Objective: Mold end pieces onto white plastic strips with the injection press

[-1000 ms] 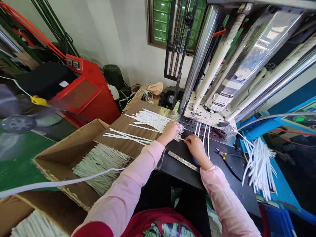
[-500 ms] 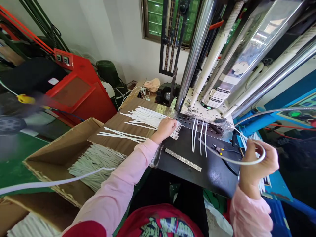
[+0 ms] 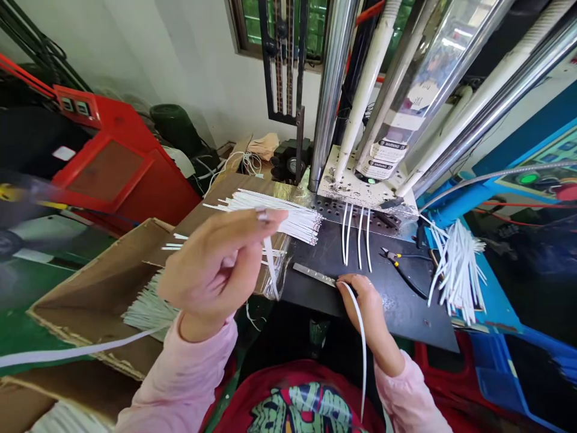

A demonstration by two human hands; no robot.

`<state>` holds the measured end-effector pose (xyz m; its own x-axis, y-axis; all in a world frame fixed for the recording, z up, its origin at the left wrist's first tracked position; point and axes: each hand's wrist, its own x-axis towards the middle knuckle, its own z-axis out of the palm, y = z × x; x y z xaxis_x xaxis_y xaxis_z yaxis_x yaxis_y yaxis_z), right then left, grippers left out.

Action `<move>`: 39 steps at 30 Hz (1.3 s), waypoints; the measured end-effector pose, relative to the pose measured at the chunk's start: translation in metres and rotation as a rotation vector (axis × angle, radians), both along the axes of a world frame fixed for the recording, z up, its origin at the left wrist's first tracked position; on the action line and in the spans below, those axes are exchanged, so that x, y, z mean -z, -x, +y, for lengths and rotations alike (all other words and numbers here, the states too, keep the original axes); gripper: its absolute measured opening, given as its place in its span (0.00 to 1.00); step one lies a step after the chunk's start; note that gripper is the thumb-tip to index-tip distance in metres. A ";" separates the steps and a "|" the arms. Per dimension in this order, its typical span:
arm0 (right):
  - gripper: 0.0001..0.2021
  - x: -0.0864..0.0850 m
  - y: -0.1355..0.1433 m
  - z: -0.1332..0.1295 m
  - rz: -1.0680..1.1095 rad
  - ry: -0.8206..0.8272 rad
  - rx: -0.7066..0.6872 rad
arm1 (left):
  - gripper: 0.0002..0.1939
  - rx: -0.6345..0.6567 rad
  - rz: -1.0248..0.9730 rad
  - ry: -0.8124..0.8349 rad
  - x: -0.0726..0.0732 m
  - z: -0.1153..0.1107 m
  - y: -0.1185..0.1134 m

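Note:
My left hand (image 3: pixel 220 258) is raised over the left side of the table, pinching a thin white strip (image 3: pixel 271 267) that hangs from its fingertips. Down at the table's front, my right hand (image 3: pixel 363 297) grips one end of a white cord (image 3: pixel 362 337), which curves toward my lap. Its fingertips are at the right end of a slotted metal bar (image 3: pixel 313 274). Behind my left hand lies a pile of white strips (image 3: pixel 302 222). Several white cords (image 3: pixel 359 240) stick out from under the press (image 3: pixel 369 195).
Cutting pliers (image 3: pixel 401 264) lie right of the cords. A bundle of white strips (image 3: pixel 457 270) rests at the right on a blue surface. Cardboard boxes (image 3: pixel 103 270) with more strips stand at the left, near a red machine (image 3: pixel 117 162).
My left hand has lifted off the pile toward me, now with a strip. My right hand has come down and left to the metal bar with its cord. The view has shifted.

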<state>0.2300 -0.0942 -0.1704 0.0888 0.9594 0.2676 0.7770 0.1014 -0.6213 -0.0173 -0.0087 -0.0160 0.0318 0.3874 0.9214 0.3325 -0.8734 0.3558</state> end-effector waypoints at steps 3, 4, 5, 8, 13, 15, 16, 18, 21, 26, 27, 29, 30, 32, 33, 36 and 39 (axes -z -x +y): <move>0.07 0.003 0.007 0.000 -0.043 0.013 0.026 | 0.17 0.021 0.026 -0.017 0.029 -0.002 -0.001; 0.07 0.003 0.009 0.000 -0.062 0.011 0.031 | 0.15 0.038 0.057 0.027 0.043 0.000 -0.004; 0.07 0.003 0.011 -0.001 -0.085 0.008 0.033 | 0.13 0.069 0.091 0.098 0.059 0.003 -0.008; 0.08 0.001 0.017 -0.003 -0.199 -0.004 0.033 | 0.07 0.240 0.185 0.412 0.107 0.009 -0.021; 0.10 0.004 0.022 -0.003 -0.380 -0.062 0.038 | 0.07 0.397 0.317 0.718 0.160 0.010 -0.039; 0.10 0.007 0.020 -0.002 -0.381 -0.068 0.023 | 0.08 0.409 0.379 0.728 0.167 0.012 -0.044; 0.10 0.008 0.019 -0.002 -0.374 -0.064 0.013 | 0.08 0.414 0.410 0.722 0.169 0.013 -0.046; 0.09 0.010 0.016 -0.003 -0.361 -0.056 -0.004 | 0.08 0.422 0.460 0.701 0.169 0.016 -0.049; 0.09 0.012 0.014 -0.003 -0.315 -0.051 -0.026 | 0.09 0.445 0.531 0.661 0.164 0.019 -0.051; 0.09 0.014 0.010 0.000 -0.209 -0.046 -0.078 | 0.12 0.508 0.637 0.622 0.156 0.021 -0.049; 0.10 0.014 0.009 0.001 -0.211 -0.040 -0.092 | 0.12 0.502 0.648 0.615 0.155 0.021 -0.048; 0.11 0.013 0.004 0.004 -0.207 -0.023 -0.141 | 0.12 0.471 0.676 0.601 0.154 0.019 -0.047; 0.11 0.013 0.001 0.005 -0.199 -0.015 -0.171 | 0.12 0.451 0.696 0.595 0.154 0.017 -0.047; 0.12 0.012 -0.003 0.007 -0.185 -0.001 -0.219 | 0.12 0.417 0.751 0.579 0.153 0.012 -0.046; 0.12 0.012 -0.004 0.007 -0.179 0.007 -0.232 | 0.12 0.398 0.784 0.568 0.153 0.009 -0.046; 0.12 0.011 -0.003 0.006 -0.160 0.035 -0.237 | 0.13 0.318 0.869 0.532 0.155 0.000 -0.047; 0.12 0.007 -0.005 0.004 -0.125 0.058 -0.233 | 0.14 0.262 0.844 0.528 0.160 -0.008 -0.050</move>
